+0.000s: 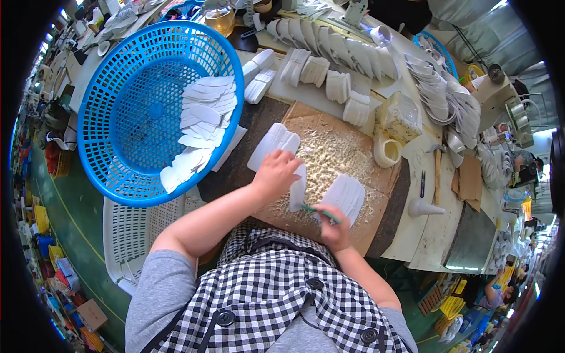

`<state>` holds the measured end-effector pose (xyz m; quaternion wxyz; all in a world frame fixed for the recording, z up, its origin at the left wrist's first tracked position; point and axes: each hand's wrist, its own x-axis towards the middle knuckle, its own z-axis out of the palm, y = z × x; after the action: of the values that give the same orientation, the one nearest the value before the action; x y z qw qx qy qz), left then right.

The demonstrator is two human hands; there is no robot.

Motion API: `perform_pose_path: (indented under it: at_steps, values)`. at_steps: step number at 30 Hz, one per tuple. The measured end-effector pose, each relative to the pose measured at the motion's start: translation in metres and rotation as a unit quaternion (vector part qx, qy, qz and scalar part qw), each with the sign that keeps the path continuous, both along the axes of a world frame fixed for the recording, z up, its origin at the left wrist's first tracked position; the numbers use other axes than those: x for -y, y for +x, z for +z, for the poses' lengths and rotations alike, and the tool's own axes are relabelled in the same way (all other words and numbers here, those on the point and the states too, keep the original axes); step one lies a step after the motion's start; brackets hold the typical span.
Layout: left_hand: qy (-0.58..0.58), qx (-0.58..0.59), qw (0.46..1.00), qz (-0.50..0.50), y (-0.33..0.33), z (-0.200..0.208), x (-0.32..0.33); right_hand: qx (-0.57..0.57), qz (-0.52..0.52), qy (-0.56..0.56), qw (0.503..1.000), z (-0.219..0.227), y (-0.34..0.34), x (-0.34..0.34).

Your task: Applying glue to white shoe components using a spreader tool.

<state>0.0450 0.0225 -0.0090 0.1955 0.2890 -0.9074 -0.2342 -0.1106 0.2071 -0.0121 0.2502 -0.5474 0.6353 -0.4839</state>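
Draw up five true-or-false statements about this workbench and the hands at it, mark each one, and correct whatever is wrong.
1. The right hand holds a green-handled tool. True.
2. The left hand is inside the blue basket. False: the left hand is over the work area, to the right of the blue basket.
3. White pieces lie in the blue basket. True.
4. The hammer lies to the left of the brown cardboard. False: the hammer lies to its right.
5. The person wears a black-and-white checked apron. True.
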Motion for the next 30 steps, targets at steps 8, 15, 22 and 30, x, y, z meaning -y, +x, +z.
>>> perform_pose_path:
  at_steps: [8, 15, 22, 30]
  values:
    - [-0.044, 0.239, 0.968, -0.059, -0.035, 0.006, 0.023, -0.066, -0.393, -0.094, 0.912, 0.036, -0.160, 0.064]
    - [0.128, 0.100, 0.985, -0.059, -0.043, 0.084, 0.004, -0.117, -0.381, 0.012, 0.917, 0.011, -0.189, 0.071]
    - [-0.150, -0.061, 0.960, -0.228, -0.029, 0.026, -0.051, 0.259, -0.320, 0.033, 0.911, 0.007, -0.146, 0.035]
    - [-0.060, 0.067, 0.958, -0.273, -0.020, 0.010, -0.067, 0.042, -0.190, -0.059, 0.979, -0.018, -0.088, 0.061]
